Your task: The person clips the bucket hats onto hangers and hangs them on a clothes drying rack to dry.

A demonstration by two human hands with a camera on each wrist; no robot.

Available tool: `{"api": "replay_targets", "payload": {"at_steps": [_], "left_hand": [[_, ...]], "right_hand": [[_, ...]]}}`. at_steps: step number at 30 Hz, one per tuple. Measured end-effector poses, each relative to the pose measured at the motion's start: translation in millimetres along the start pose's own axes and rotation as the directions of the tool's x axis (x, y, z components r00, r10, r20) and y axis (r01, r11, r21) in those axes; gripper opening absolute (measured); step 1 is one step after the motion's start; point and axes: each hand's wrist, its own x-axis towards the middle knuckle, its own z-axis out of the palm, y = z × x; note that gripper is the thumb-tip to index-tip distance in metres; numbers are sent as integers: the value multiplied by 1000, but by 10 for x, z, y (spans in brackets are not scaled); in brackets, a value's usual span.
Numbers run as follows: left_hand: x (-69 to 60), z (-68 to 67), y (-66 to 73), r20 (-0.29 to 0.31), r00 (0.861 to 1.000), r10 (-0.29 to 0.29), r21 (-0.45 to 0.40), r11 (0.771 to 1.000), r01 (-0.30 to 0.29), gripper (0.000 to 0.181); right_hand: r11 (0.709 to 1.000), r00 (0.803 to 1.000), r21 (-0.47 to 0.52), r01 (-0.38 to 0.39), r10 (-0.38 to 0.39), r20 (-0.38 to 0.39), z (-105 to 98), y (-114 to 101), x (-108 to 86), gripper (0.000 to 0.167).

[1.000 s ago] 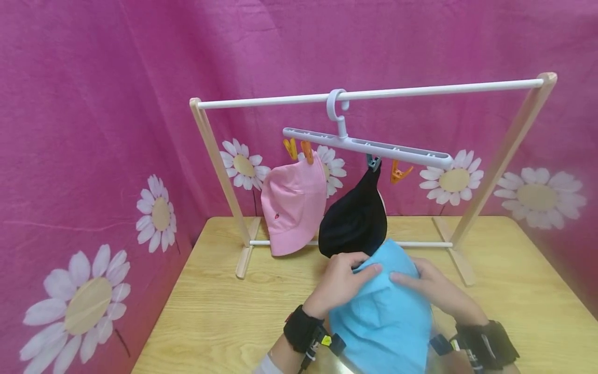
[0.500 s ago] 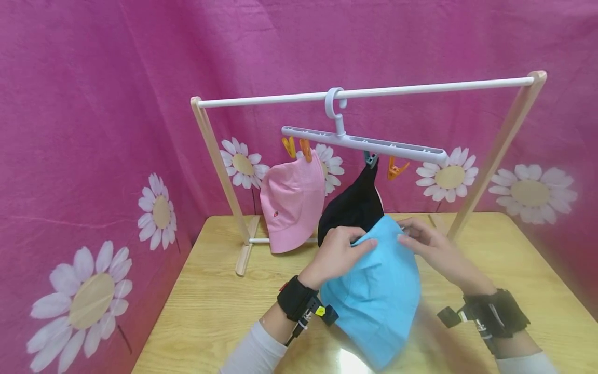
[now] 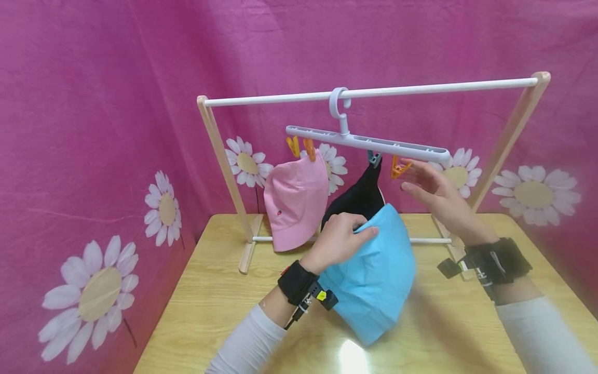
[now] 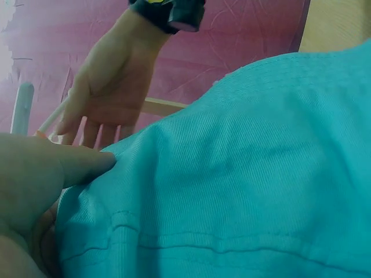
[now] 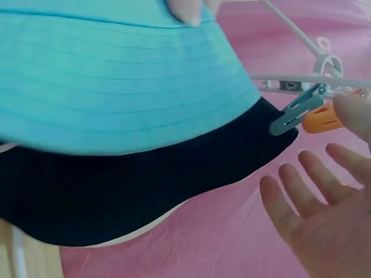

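Observation:
My left hand pinches the upper edge of a light blue bucket hat, which hangs down over the table. Its thumb lies on the outside of the cloth; the other fingers are mostly hidden behind it. My right hand is raised beside an orange clip near the right end of a pale grey hanger. In the right wrist view its fingers are spread and hold nothing, with the thumb close to the orange clip. A black bucket hat hangs from a grey-green clip, partly behind the blue one.
A pink bucket hat hangs at the hanger's left from an orange clip, beside a yellow clip. The hanger hooks over the white rod of a wooden rack standing on the table. Pink cloth with daisies surrounds it.
My right hand has let go of the blue hat and risen to the orange clip. The left hand has lifted the hat slightly towards the hanger and still holds it.

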Motion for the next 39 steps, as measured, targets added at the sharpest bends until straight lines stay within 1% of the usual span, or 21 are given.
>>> {"api": "replay_targets", "payload": {"at_steps": [2, 4, 6, 9, 11, 13, 15, 18, 22, 23, 27, 30, 34, 37, 39], "left_hand": [[18, -32, 11, -4, 1000, 0, 9, 1000, 0, 26], [26, -64, 27, -2, 1000, 4, 11, 1000, -4, 26], [27, -85, 37, -1, 1000, 11, 11, 1000, -11, 25], [21, -100, 41, -13, 1000, 6, 12, 1000, -6, 25], [8, -90, 37, -19, 1000, 0, 8, 1000, 0, 25], [-3, -79, 36, -22, 1000, -2, 3, 1000, 2, 25], [-12, -67, 34, -23, 1000, 1, -2, 1000, -1, 25], [-17, -52, 32, -28, 1000, 5, -9, 1000, -5, 24], [-11, -48, 38, -30, 1000, -2, -16, 1000, 1, 24], [-6, -53, 44, -33, 999, -4, -18, 1000, 3, 24], [18, -70, 78, -42, 999, -11, -17, 1000, 10, 25], [38, -86, 109, -40, 999, -16, -19, 1000, 16, 26], [66, -100, 135, -39, 999, -19, -17, 1000, 18, 26], [86, -101, 134, -49, 999, -12, -3, 1000, 12, 24], [98, -98, 126, -57, 998, -2, 11, 1000, 2, 23]], "right_hand": [[999, 999, 10, 34, -34, 7, -6, -47, 87, 52], [997, 997, 38, 69, -70, 31, -4, -72, 152, 52], [990, 992, 90, 107, -112, 54, 6, -79, 200, 49], [966, 983, 213, 148, -167, 75, 38, -64, 259, 44], [944, 979, 285, 169, -195, 65, 66, -51, 281, 41], [925, 977, 338, 176, -205, 52, 88, -45, 293, 40], [912, 978, 371, 174, -204, 44, 105, -48, 296, 40], [905, 981, 400, 146, -184, 58, 123, -58, 284, 41], [909, 983, 399, 119, -164, 80, 142, -71, 269, 41], [907, 983, 404, 120, -166, 81, 147, -78, 274, 41], [915, 985, 388, 110, -152, 79, 158, -98, 284, 39], [929, 990, 360, 83, -119, 80, 154, -109, 280, 39], [933, 993, 356, 56, -87, 73, 136, -116, 278, 38], [924, 995, 380, 39, -69, 65, 133, -124, 287, 38], [934, 998, 357, 15, -37, 56, 141, -136, 287, 39]]}}
